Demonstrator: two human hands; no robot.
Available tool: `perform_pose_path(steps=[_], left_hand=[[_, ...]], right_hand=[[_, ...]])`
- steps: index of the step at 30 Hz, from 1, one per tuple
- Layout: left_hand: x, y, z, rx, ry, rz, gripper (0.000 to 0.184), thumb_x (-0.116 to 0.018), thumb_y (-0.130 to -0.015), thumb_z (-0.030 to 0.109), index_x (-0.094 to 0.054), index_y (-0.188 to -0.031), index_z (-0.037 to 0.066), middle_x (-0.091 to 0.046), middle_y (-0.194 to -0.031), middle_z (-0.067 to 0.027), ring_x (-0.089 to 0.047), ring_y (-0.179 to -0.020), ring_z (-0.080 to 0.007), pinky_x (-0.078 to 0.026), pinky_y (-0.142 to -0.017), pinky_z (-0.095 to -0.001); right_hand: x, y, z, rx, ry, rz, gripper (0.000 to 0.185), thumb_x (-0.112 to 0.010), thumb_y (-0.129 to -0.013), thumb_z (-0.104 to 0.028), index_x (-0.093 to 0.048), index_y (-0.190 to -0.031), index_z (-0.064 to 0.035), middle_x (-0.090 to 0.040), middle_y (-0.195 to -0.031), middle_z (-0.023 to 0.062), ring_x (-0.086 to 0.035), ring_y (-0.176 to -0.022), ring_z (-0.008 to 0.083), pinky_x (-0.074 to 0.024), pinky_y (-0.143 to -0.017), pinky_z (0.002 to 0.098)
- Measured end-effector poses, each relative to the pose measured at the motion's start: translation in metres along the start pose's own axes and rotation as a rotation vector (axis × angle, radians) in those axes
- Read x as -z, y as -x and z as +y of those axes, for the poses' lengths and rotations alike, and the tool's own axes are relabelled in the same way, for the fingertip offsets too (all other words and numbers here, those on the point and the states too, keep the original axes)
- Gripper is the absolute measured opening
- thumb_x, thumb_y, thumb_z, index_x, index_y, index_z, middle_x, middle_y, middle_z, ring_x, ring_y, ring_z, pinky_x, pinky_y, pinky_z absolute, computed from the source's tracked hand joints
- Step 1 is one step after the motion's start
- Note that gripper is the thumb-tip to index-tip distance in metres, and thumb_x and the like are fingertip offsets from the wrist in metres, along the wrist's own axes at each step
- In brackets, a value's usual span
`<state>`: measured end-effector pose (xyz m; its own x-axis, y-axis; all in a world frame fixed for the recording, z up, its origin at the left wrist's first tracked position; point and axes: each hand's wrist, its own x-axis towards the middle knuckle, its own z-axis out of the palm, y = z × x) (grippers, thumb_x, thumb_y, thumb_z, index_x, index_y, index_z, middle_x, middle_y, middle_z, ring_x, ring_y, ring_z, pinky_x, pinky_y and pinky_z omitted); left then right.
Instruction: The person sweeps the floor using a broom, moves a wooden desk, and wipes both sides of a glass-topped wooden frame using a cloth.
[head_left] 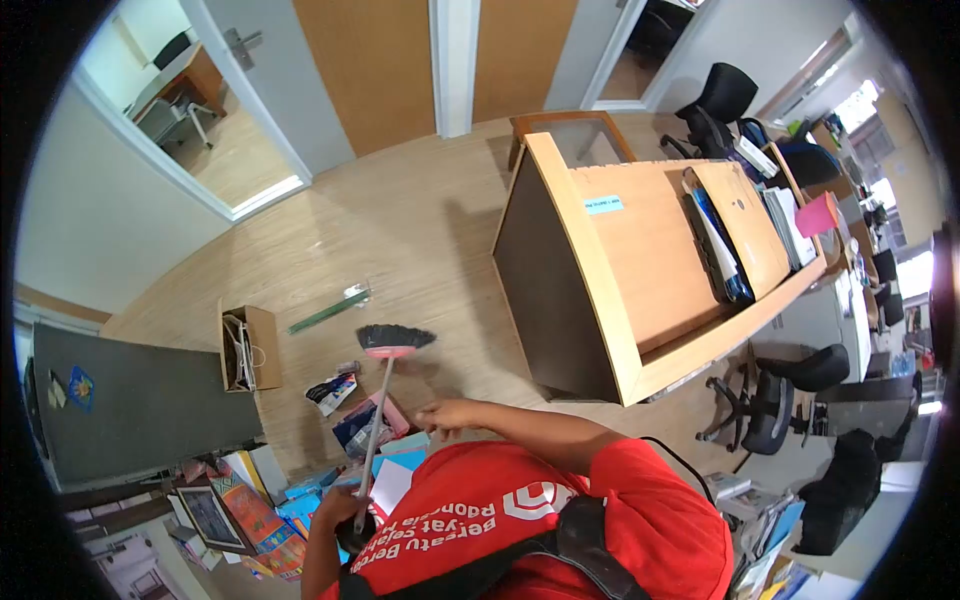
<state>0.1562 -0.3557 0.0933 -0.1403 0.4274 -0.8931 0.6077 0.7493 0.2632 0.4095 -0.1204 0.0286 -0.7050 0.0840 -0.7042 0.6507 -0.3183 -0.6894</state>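
Note:
My left hand (343, 508) is closed around the long grey handle of a broom (376, 415). The broom's pink head (389, 351) and dark bristles (395, 335) rest on the wooden floor in front of me. Across my red shirt reaches my right arm; my right hand (450, 416) hovers near the handle without touching it, loosely spread and holding nothing. Below the bristles lie a pink-edged packet (385, 412) and a small dark-and-white packet (332, 390). A green strip (327, 311) lies on the floor beyond the broom.
A paper bag (262, 347) with papers stands at left beside a dark panel (140, 405). Books and a framed picture (216, 518) are heaped at lower left. A wooden cabinet (560, 290) with folders (740, 225) lies to the right. Office chairs (770, 400) stand farther right.

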Motion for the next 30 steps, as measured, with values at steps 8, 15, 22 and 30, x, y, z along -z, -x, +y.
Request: perform_pose_path(steps=[8,15,22,30], left_hand=[[-0.05,-0.046,-0.15,0.246,-0.254,-0.154,0.053,-0.073,-0.068,0.048,-0.069,-0.103,0.008,-0.069,-0.096,-0.0161,-0.067,-0.089,-0.0295,-0.052,-0.077,-0.0378],[-0.068,-0.105,-0.112,0.168,-0.073,-0.06,0.055,-0.07,-0.07,0.051,-0.068,-0.103,0.007,-0.068,-0.097,-0.0168,-0.066,-0.089,-0.0302,-0.051,-0.078,-0.0385],[-0.079,-0.136,-0.085,0.111,-0.052,-0.038,0.058,-0.066,-0.071,0.055,-0.068,-0.104,0.007,-0.068,-0.097,-0.0175,-0.066,-0.09,-0.0309,-0.051,-0.078,-0.0392],[-0.099,-0.149,-0.057,-0.065,-0.305,-0.103,0.061,-0.063,-0.073,0.058,-0.067,-0.105,0.006,-0.067,-0.097,-0.0183,-0.065,-0.091,-0.0317,-0.05,-0.079,-0.04]], right_hand=[[0.03,0.069,0.106,-0.216,-0.145,0.299,0.051,-0.049,-0.091,-0.043,-0.05,-0.131,-0.0102,-0.064,-0.106,0.0129,-0.062,-0.066,0.0189,-0.0506,-0.055,0.033],[0.015,0.078,0.152,-0.261,-0.183,0.517,0.033,-0.05,-0.088,-0.031,-0.059,-0.11,-0.0071,-0.065,-0.091,0.0096,-0.064,-0.063,0.0195,-0.0499,-0.049,0.0312],[0.019,0.1,0.168,-0.254,-0.094,0.625,0.051,-0.052,-0.09,-0.033,-0.048,-0.131,-0.0018,-0.066,-0.08,0.0164,-0.062,-0.051,0.0201,-0.0505,-0.047,0.0338],[-0.001,0.149,0.217,-0.195,-0.192,0.815,0.053,-0.053,-0.09,-0.036,-0.05,-0.129,-0.0014,-0.067,-0.084,0.0162,-0.063,-0.059,0.0194,-0.0508,-0.056,0.0332]])
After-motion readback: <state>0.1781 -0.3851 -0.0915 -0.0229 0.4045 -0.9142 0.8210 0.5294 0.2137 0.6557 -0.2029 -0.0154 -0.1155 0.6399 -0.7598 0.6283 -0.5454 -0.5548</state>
